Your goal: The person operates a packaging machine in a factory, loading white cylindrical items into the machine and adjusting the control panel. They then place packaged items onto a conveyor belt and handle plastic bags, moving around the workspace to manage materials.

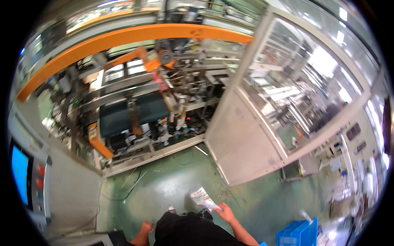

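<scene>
My right hand (pixel 224 213) is closed on one end of a flat printed packet (pixel 201 197), whitish with patches of colour. The packet juts out to the left over the floor, in front of my shoes; whether it is film or paper I cannot make out. Low at my left side, my left hand (pixel 147 227) has its fingers curled in, with nothing showing in it. Before me stands a large machine with its guard door (pixel 246 139) swung open. Inside it are dark green belts (pixel 152 107) and metal rails (pixel 123 88).
An orange beam (pixel 135 33) spans the machine's top. A cabinet with a lit screen (pixel 20 172) and red buttons is at left. A blue crate (pixel 297 233) sits on the green floor (pixel 164 184) at lower right. Thin strips and a cable lie near the machine's base.
</scene>
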### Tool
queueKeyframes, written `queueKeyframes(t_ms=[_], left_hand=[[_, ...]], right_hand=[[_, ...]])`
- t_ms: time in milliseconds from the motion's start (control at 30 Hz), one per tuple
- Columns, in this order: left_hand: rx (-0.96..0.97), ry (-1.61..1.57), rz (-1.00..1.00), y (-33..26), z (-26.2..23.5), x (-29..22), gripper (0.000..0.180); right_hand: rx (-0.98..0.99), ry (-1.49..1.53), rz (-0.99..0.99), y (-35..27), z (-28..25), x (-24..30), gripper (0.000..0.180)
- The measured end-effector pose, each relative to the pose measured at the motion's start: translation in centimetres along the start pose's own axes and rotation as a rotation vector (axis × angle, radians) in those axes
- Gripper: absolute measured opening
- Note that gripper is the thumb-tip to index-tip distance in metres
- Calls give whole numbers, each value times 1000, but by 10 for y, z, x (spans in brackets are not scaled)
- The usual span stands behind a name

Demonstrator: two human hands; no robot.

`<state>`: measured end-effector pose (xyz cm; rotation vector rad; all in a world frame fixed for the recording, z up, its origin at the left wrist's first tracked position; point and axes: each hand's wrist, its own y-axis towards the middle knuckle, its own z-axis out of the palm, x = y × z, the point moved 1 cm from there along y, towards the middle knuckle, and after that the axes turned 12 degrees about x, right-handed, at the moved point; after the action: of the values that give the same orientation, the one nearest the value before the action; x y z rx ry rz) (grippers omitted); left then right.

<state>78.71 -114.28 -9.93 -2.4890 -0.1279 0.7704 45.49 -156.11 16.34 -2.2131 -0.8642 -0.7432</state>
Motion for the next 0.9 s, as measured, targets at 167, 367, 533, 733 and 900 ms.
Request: queueKeyframes(t_ms=[167,367,533,733,900], left_hand=[[-274,-1575,-794,28,-41,-29,8],[-274,-1098,-382,106,-125,-30,11],[-345,-1177,-204,140,-158,-39,9],[-342,-827,-81,125,-120,-21,7],[-278,84,153,94,-84,-15,5]], right_hand=[[-33,-142,188,-37,42,-63,36],[-46,-215,471,-84,58,-111,38],[-107,-167,591,-105,66,-128,41],[-22,-81,700,-118,84,-150,42],[-113,-60,745,-124,93,-159,42]])
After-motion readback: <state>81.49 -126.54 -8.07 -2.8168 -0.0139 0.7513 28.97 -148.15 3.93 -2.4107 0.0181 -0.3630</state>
